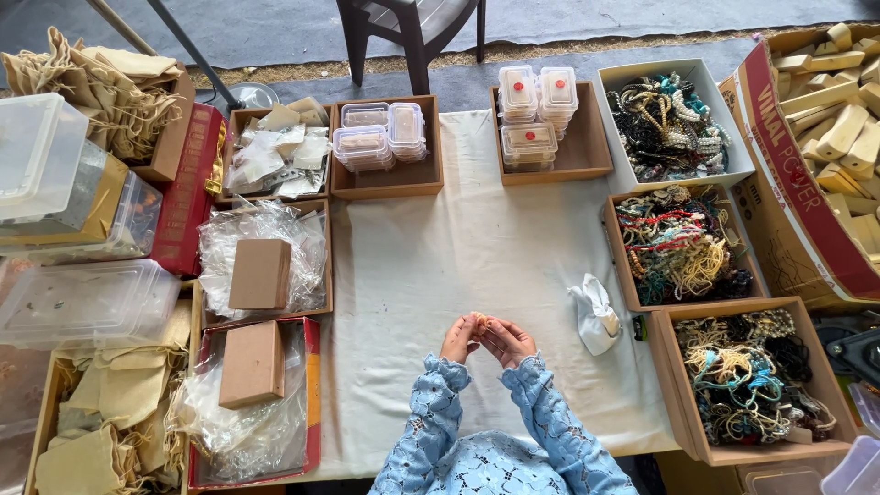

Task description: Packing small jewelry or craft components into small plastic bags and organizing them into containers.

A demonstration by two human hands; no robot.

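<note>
At lower centre, the left hand (459, 337) and right hand (507, 341) together pinch what seems a small orange-tan bead (478, 319) above the white cloth-covered table (477, 238).

Bare white cloth (458, 247) lies open ahead, hemmed by bead boxes (683, 243) right and wrapper trays (266, 261) left.

Boxes of tangled bead strings (678, 246) line the bench (477, 247); stacked clear containers (536, 105), cloth pouches (101, 78), wooden blocks (839, 119) surround it.
</note>
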